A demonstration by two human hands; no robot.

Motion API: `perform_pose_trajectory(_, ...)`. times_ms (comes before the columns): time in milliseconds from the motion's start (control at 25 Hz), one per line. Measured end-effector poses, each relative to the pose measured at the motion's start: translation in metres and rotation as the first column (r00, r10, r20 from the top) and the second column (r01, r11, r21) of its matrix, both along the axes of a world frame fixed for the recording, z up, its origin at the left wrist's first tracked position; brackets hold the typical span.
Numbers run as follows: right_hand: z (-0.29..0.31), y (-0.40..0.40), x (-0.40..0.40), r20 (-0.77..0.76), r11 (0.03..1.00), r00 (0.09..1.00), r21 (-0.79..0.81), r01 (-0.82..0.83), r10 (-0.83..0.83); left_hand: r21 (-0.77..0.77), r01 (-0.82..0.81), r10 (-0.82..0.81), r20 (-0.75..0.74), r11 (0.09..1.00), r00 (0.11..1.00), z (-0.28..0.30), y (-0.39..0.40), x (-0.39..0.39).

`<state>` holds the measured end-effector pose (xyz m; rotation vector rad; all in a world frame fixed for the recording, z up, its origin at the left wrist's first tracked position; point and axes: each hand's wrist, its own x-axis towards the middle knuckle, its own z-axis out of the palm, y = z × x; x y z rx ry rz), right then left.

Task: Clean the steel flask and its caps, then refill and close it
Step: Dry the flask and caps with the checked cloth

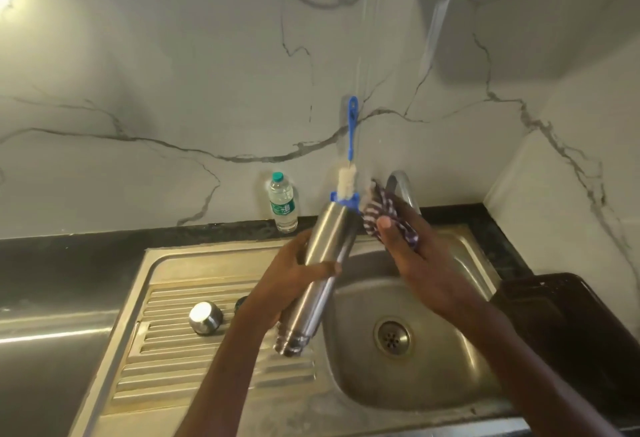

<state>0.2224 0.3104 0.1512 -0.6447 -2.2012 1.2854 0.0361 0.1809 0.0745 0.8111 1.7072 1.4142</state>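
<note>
While held tilted over the stainless sink, one steel cylindrical flask sits gripped in left hand; right hand clutches one purple-white striped cloth. One shiny steel cap on drainboard; second dark cap mostly hidden behind forearm.

Pretty dim overall, with one blown-out light at the top-left corner. Glare streaks the steel sink, soft shadows sit on the marble wall, edges bend wide-angle, everything's slightly soft.
</note>
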Motion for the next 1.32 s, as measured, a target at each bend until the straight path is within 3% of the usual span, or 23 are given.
perform_pose_trajectory(80, 0.004, 0.016, -0.015, 0.091, 0.933, 0.983, 0.312, -0.179, 0.158, 0.021, 0.127, -0.123, -0.113, 0.992, 0.986, 0.006, -0.005, 0.007)
perform_pose_trajectory(120, 0.006, 0.019, -0.022, 0.137, 0.890, 0.963, 0.370, -0.268, 0.233, 0.062, 0.153, -0.143, -0.132, 0.986, 0.981, 0.011, -0.007, 0.012)
perform_pose_trajectory(200, 0.012, 0.017, -0.031, 0.118, 0.872, 0.928, 0.316, -0.373, 0.354, 0.165, 0.122, -0.092, -0.178, 0.979, 0.980, 0.017, -0.010, 0.016)
perform_pose_trajectory(280, 0.020, 0.008, -0.041, 0.081, 0.946, 0.953, 0.119, -0.301, 0.293, 0.202, 0.051, 0.019, -0.333, 0.978, 0.943, 0.016, -0.012, 0.019)
perform_pose_trajectory(400, 0.026, 0.002, -0.058, 0.310, 0.999, 0.950, -0.010, -0.049, 0.050, 0.140, -0.128, 0.190, -0.716, 0.982, 0.672, 0.019, -0.012, 0.026)
perform_pose_trajectory(440, 0.022, -0.003, -0.058, 0.315, 0.999, 0.949, -0.009, -0.035, 0.036, 0.155, -0.166, 0.226, -0.742, 0.974, 0.631, 0.021, -0.013, 0.026)
perform_pose_trajectory(480, 0.017, -0.008, -0.056, 0.208, 0.998, 0.977, 0.033, -0.055, 0.047, 0.166, -0.166, 0.235, -0.691, 0.972, 0.683, 0.024, -0.015, 0.022)
perform_pose_trajectory(520, 0.013, -0.010, -0.051, 0.056, 0.992, 0.994, 0.083, -0.094, 0.089, 0.185, -0.119, 0.203, -0.556, 0.976, 0.806, 0.027, -0.018, 0.014)
perform_pose_trajectory(600, -0.004, -0.003, -0.036, -0.159, 0.954, 0.944, 0.129, -0.269, 0.288, 0.194, 0.030, 0.009, -0.199, 0.981, 0.980, 0.027, -0.025, 0.000)
perform_pose_trajectory(680, -0.012, 0.007, -0.027, -0.239, 0.900, 0.868, 0.123, -0.418, 0.436, 0.206, 0.167, -0.184, 0.067, 0.964, 0.981, 0.023, -0.032, -0.003)
perform_pose_trajectory(760, -0.009, 0.013, -0.023, -0.232, 0.889, 0.858, 0.132, -0.439, 0.459, 0.245, 0.252, -0.311, 0.243, 0.936, 0.919, 0.023, -0.032, 0.005)
perform_pose_trajectory(800, -0.006, 0.014, -0.022, -0.212, 0.902, 0.877, 0.117, -0.416, 0.432, 0.242, 0.270, -0.329, 0.247, 0.932, 0.912, 0.025, -0.030, 0.007)
perform_pose_trajectory(840, 0.000, 0.013, -0.022, -0.173, 0.916, 0.899, 0.090, -0.392, 0.402, 0.199, 0.273, -0.305, 0.149, 0.941, 0.941, 0.031, -0.027, 0.007)
perform_pose_trajectory(920, 0.013, 0.010, -0.031, -0.042, 0.948, 0.952, 0.117, -0.297, 0.304, 0.059, 0.225, -0.201, -0.275, 0.972, 0.940, 0.048, -0.018, 0.008)
perform_pose_trajectory(960, 0.016, 0.013, -0.040, 0.039, 0.973, 0.978, 0.095, -0.209, 0.206, -0.010, 0.161, -0.143, -0.507, 0.987, 0.850, 0.055, -0.013, 0.011)
perform_pose_trajectory(1040, 0.027, 0.020, -0.057, 0.242, 0.985, 0.970, -0.171, 0.027, 0.015, -0.148, -0.019, -0.124, -0.887, 0.989, 0.445, 0.065, -0.002, 0.024)
perform_pose_trajectory(1080, 0.033, 0.020, -0.060, 0.321, 0.928, 0.947, -0.359, 0.099, 0.023, -0.184, -0.089, -0.151, -0.945, 0.979, 0.290, 0.065, 0.001, 0.030)
perform_pose_trajectory(1120, 0.036, 0.019, -0.060, 0.337, 0.859, 0.939, -0.500, 0.110, 0.076, -0.177, -0.113, -0.145, -0.957, 0.978, 0.250, 0.062, 0.004, 0.033)
perform_pose_trajectory(1160, 0.037, 0.018, -0.059, 0.310, 0.829, 0.947, -0.549, 0.102, 0.089, -0.153, -0.105, -0.115, -0.946, 0.983, 0.302, 0.058, 0.005, 0.032)
perform_pose_trajectory(1200, 0.036, 0.016, -0.057, 0.234, 0.834, 0.969, -0.548, 0.062, 0.081, -0.101, -0.071, -0.060, -0.895, 0.992, 0.442, 0.053, 0.005, 0.028)
perform_pose_trajectory(1240, 0.035, 0.011, -0.055, 0.125, 0.875, 0.990, -0.485, 0.007, 0.061, -0.049, -0.033, -0.017, -0.765, 0.998, 0.644, 0.046, 0.002, 0.022)
perform_pose_trajectory(1280, 0.033, 0.006, -0.053, 0.022, 0.922, 0.998, -0.385, -0.050, 0.063, -0.004, 0.014, -0.014, -0.536, 1.000, 0.844, 0.038, -0.001, 0.015)
perform_pose_trajectory(1320, 0.030, 0.003, -0.049, -0.050, 0.944, 0.994, -0.310, -0.109, 0.098, 0.065, 0.058, -0.039, -0.256, 0.996, 0.966, 0.031, -0.006, 0.011)
